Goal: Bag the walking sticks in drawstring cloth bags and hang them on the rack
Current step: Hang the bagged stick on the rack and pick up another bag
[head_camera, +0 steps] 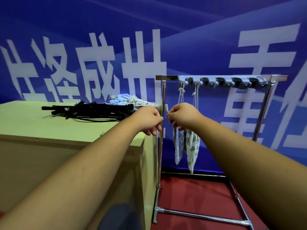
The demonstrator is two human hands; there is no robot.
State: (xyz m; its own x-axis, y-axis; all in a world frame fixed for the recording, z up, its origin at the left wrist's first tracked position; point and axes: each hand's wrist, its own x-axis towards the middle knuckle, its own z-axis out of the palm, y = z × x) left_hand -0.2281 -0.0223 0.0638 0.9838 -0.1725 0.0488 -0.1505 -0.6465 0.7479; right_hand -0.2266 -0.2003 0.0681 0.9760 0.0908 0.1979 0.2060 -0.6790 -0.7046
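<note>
Both arms reach out to the left post of the metal rack (166, 77). The left hand (149, 120) and the right hand (182, 114) are close together with their fingers curled in. A bit of pale cloth (163, 107) shows between them. I cannot tell if they hold it.

Two full cloth bags hang by their strings from the grey hooks (222, 82) at the left end of the bar: a blue bag (178, 146) and a leafy bag (192, 150), touching. To their right there is open room up to the right post, with red floor (191, 193) below.

The surface (33, 123) ends just beside the left post. Black walking sticks (93, 109) lie piled at its far side, with loose bags (127, 99) behind them near the far right corner.
</note>
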